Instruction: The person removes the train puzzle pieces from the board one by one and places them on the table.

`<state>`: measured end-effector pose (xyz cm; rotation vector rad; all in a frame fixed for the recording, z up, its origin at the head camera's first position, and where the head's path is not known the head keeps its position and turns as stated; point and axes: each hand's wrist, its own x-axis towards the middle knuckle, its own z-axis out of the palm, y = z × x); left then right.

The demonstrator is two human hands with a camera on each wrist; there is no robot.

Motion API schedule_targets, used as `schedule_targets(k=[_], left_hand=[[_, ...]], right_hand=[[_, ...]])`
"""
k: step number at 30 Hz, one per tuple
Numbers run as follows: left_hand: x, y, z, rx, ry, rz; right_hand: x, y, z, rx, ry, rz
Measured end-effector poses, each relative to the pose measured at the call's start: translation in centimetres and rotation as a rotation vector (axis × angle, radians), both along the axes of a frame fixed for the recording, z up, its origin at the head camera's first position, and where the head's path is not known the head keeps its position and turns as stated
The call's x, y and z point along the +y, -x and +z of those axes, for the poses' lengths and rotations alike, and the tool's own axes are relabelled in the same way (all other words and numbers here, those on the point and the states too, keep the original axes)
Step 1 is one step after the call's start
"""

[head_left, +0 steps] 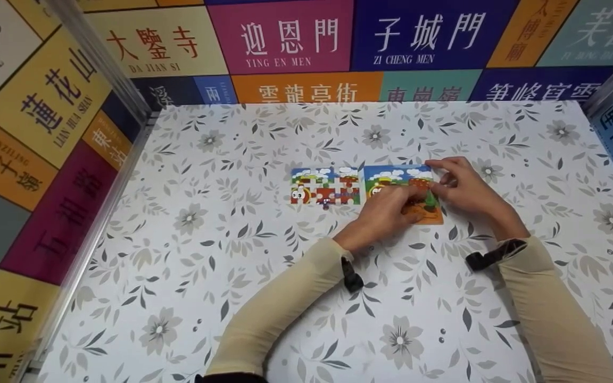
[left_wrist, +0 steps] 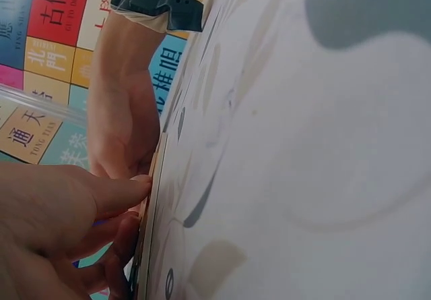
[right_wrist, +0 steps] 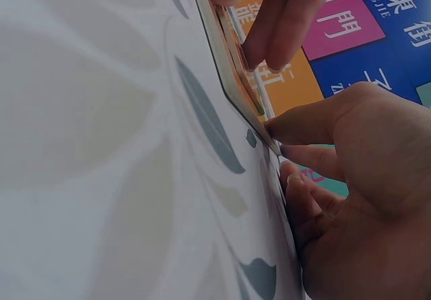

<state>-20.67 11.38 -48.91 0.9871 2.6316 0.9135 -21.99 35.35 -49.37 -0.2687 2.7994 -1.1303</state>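
Observation:
A jigsaw puzzle board point(head_left: 429, 217) lies flat on the table, with a blue sky, white clouds and an orange lower part. My left hand point(head_left: 383, 213) lies across its lower left part, covering much of the picture. In the left wrist view, the thumb point(left_wrist: 124, 195) of that hand rests at the board's edge, and its fingertips touch the board. My right hand point(head_left: 466, 186) is at the board's right side, thumb and forefinger pinching it by the upper right corner. The right wrist view shows the other fingers point(right_wrist: 303, 202) bent beside the table surface.
Just left of the board lies a block of interlocking puzzle pieces point(head_left: 325, 186) with a similar picture, one piece point(head_left: 326, 203) sticking out at its lower edge. A white leaf-patterned cloth point(head_left: 179, 266) covers the table. Coloured panels with large characters point(head_left: 290, 37) stand behind and at both sides.

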Motion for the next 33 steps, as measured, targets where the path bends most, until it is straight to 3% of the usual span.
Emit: schedule_targets(k=[8, 17, 22, 33], left_hand=[[0.1, -0.2, 0.0, 0.059, -0.034, -0.024], [-0.4, -0.3, 0.2, 0.028, -0.095, -0.061], [-0.9, -0.4, 0.4, 0.051, -0.125, -0.067], [-3.0, -0.7, 1.0, 0.132, -0.183, -0.055]], right_hand=[[0.1, 0.0, 0.0, 0.006, -0.014, 0.013], [0.0, 0.0, 0.1, -0.038, -0.027, -0.032], [-0.1, 0.1, 0.0, -0.057, -0.025, -0.036], [0.2, 0.0, -0.1, 0.009, -0.024, 0.004]])
